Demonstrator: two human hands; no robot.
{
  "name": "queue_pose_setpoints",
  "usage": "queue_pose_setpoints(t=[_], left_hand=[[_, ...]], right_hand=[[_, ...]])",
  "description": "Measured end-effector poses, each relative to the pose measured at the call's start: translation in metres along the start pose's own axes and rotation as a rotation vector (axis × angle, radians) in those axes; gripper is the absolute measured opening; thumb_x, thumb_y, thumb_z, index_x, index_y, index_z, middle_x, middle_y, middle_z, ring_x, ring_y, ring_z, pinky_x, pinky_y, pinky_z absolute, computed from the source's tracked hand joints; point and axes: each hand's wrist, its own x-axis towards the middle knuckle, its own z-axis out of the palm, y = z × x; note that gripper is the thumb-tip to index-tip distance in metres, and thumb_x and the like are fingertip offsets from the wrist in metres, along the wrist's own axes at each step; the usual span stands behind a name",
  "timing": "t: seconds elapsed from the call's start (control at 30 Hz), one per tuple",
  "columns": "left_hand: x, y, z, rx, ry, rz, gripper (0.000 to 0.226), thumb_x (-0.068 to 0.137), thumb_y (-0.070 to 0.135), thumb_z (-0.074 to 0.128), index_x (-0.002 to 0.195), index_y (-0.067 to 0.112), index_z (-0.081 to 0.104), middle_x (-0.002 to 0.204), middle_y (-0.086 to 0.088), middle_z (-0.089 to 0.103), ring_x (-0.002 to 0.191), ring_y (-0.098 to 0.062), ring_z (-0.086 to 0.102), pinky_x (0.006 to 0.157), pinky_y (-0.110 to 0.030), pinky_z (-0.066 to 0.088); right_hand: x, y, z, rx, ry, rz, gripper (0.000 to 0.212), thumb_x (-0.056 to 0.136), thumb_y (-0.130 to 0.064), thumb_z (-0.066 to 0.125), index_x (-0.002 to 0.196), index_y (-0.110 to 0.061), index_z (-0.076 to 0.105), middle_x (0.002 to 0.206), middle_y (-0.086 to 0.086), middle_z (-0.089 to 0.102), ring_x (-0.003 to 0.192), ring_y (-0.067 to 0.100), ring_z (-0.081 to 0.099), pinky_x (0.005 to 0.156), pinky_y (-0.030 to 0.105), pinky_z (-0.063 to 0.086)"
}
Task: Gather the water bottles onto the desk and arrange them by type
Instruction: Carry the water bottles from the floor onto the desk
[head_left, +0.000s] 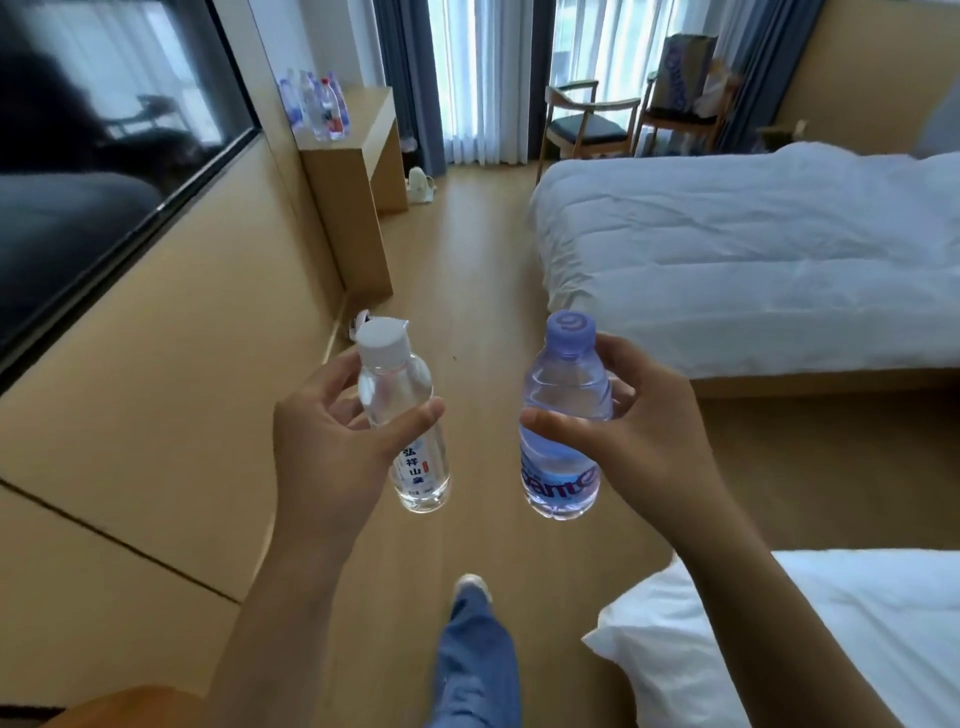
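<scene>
My left hand (332, 447) grips a clear water bottle (415, 447) with a white cap and a white label, held upright in front of me. My right hand (644, 431) grips a blue-tinted water bottle (563, 447) with a purple cap and a blue label, also upright. Both bottles hang above the wooden floor. Far ahead on the left stands the wooden desk (374, 124), with several water bottles (317, 106) grouped at its near left corner against the wall.
A bed (753, 249) with white bedding lies to the right, and a second white bed corner (779, 639) is at the lower right. A dark TV screen (93, 156) hangs on the left wall. Two chairs (592, 124) stand by the curtained window. My leg (478, 654) steps along the floor aisle.
</scene>
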Motion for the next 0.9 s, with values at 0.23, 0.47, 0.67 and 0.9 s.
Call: queue_pose_setpoints(t=[0.23, 0.47, 0.67, 0.9], left_hand=[[0.207, -0.050, 0.053, -0.038, -0.058, -0.020, 0.054, 0.063, 0.003, 0.089, 0.112, 0.016, 0.070, 0.098, 0.013, 0.076, 0.089, -0.005, 0.073, 0.070, -0.015, 0.056], [0.389, -0.084, 0.091, -0.004, -0.073, -0.030, 0.054, 0.065, 0.001, 0.088, 0.107, 0.028, 0.069, 0.098, 0.012, 0.076, 0.088, -0.005, 0.073, 0.072, -0.016, 0.056], [0.534, -0.139, 0.138, 0.030, -0.012, -0.076, 0.057, 0.064, 0.001, 0.088, 0.116, 0.015, 0.069, 0.098, 0.005, 0.076, 0.086, -0.007, 0.073, 0.075, -0.020, 0.058], [0.731, -0.188, 0.205, 0.054, 0.034, -0.086, 0.054, 0.065, 0.001, 0.088, 0.113, 0.015, 0.069, 0.095, 0.010, 0.076, 0.085, -0.008, 0.074, 0.076, -0.025, 0.060]], right_hand=[[0.211, 0.040, 0.036, -0.023, 0.000, -0.027, 0.058, 0.065, -0.025, 0.091, 0.117, -0.020, 0.066, 0.097, -0.009, 0.074, 0.086, 0.007, 0.072, 0.083, 0.037, 0.060], [0.402, 0.072, 0.064, 0.045, -0.007, -0.041, 0.051, 0.065, -0.015, 0.091, 0.110, -0.022, 0.067, 0.092, -0.012, 0.074, 0.084, 0.005, 0.072, 0.074, 0.018, 0.057], [0.561, 0.128, 0.089, 0.085, -0.071, -0.044, 0.048, 0.066, -0.015, 0.090, 0.107, -0.026, 0.067, 0.093, -0.014, 0.074, 0.085, 0.003, 0.072, 0.071, 0.013, 0.054], [0.778, 0.181, 0.109, 0.066, -0.122, -0.120, 0.052, 0.065, -0.023, 0.089, 0.106, -0.039, 0.061, 0.089, -0.033, 0.069, 0.085, -0.004, 0.069, 0.070, 0.008, 0.051]])
